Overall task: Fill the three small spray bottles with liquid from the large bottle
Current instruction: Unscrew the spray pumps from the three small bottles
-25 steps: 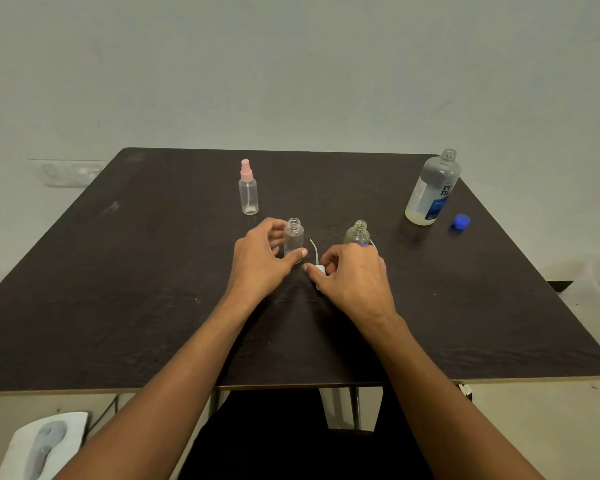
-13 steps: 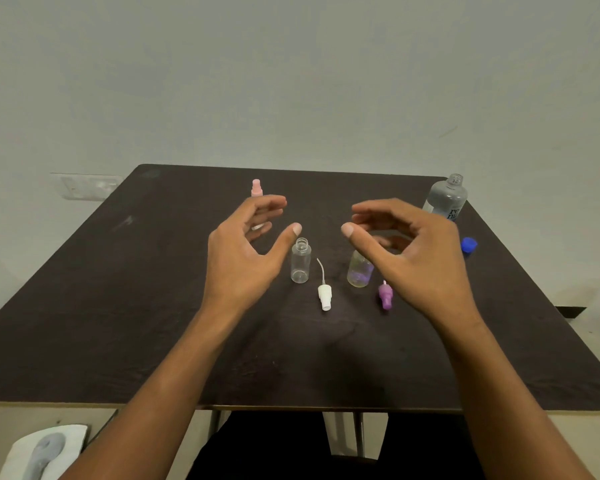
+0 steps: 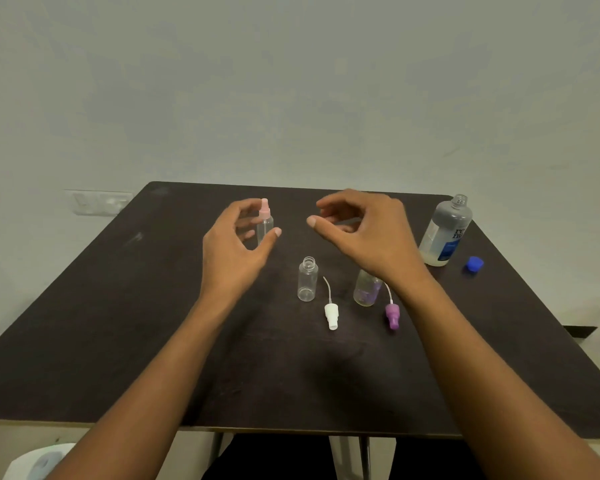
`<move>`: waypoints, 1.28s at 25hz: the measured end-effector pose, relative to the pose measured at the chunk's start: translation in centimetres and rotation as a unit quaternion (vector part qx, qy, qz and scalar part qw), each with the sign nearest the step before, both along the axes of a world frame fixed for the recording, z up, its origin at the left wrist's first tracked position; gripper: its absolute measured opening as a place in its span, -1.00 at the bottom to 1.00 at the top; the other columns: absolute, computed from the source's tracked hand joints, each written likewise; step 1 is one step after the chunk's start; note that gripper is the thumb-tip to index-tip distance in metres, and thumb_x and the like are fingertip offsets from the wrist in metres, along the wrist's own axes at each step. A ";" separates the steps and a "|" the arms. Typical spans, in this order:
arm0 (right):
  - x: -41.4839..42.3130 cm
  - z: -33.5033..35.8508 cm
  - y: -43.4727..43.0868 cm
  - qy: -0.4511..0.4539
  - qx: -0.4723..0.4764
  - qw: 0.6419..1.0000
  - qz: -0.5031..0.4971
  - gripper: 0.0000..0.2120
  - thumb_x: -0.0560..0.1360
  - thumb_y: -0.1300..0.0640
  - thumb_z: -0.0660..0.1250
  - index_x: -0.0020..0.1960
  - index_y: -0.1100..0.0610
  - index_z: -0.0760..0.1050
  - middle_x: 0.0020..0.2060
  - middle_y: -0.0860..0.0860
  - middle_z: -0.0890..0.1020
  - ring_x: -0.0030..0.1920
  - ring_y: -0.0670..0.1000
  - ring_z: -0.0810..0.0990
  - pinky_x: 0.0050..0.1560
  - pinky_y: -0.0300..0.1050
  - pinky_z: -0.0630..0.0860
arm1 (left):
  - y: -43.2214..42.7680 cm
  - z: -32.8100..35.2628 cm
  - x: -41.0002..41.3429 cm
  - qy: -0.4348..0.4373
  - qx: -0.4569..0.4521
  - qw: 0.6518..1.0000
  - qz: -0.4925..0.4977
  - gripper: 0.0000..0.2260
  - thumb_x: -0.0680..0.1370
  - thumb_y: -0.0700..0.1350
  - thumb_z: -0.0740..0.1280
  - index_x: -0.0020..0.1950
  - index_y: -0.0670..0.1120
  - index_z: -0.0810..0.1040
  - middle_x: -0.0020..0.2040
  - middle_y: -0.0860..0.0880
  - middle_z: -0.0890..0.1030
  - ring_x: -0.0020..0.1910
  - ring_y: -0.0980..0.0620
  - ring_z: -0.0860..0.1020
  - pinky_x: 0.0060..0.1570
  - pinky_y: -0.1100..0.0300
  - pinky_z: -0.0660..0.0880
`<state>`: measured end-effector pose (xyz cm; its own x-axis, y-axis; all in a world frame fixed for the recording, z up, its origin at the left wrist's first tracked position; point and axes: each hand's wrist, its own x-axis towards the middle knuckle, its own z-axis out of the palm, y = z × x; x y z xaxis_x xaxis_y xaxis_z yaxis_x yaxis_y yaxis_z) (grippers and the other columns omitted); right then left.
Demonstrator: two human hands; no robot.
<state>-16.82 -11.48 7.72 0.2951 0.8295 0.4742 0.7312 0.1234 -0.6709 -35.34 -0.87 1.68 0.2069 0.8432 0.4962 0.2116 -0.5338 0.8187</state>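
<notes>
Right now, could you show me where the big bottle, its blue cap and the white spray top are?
big bottle (image 3: pixel 448 221): head view, on its grey upper body.
blue cap (image 3: pixel 474 264): head view, middle of the cap lying on the table.
white spray top (image 3: pixel 331 314): head view, on its white collar.

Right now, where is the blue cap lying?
In the head view, the blue cap lies on the table near its right edge, just right of the large bottle and not touching it.

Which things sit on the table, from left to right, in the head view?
Pink-capped bottle, open bottle, white sprayer, half-hidden bottle, purple sprayer, large bottle, blue cap.
</notes>
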 end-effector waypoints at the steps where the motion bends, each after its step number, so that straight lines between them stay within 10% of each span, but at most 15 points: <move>1: 0.1 0.1 1.8 -0.015 -0.006 1.000 0.003 -0.70 0.49 -0.12 0.56 0.14 0.01 0.71 -0.10 -0.14 0.74 -0.09 -0.24 0.72 -0.02 -0.39 0.63 | 1.4 -0.4 0.2 0.021 -0.004 1.000 0.015 -0.52 0.50 -0.06 0.58 0.38 0.03 0.54 0.29 0.15 0.61 0.17 0.24 0.62 0.21 0.20 0.61; 8: -0.6 -1.3 13.9 -0.153 -0.081 0.985 0.024 -0.65 0.48 -0.07 0.55 0.15 0.14 0.71 -0.11 0.00 0.74 -0.11 -0.06 0.70 0.04 -0.15 0.66 | 8.4 -4.0 2.7 0.162 -0.067 0.984 0.038 -0.32 0.43 0.11 0.61 0.45 -0.09 0.47 0.33 -0.05 0.61 0.25 0.01 0.60 0.22 0.12 0.56; 22: -1.9 -2.1 19.2 -0.265 -0.181 0.946 0.042 -0.92 0.46 0.17 0.56 -0.05 0.10 0.74 -0.11 0.06 0.73 -0.12 0.04 0.67 -0.16 -0.16 0.51 | 10.3 -6.1 3.0 0.128 -0.074 0.988 0.048 -0.59 0.43 0.08 0.62 0.17 -0.08 0.67 -0.05 0.07 0.71 -0.09 0.18 0.68 0.09 0.13 0.67; 32: -3.6 5.1 13.0 -0.261 -0.120 0.949 0.128 -0.86 0.44 0.03 0.59 -0.06 0.07 0.76 -0.20 -0.04 0.75 -0.18 -0.08 0.70 -0.16 -0.19 0.62 | 3.0 -0.3 -1.4 0.055 -0.031 0.997 0.042 -0.58 0.47 0.07 0.58 0.28 -0.01 0.65 0.01 0.17 0.68 -0.05 0.36 0.64 -0.02 0.54 0.52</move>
<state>-20.44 1.52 12.86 -0.1539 0.9447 0.2894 0.9384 0.2315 -0.2567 -36.73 2.17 1.39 0.1849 0.8877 0.4216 0.3439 -0.4603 0.8184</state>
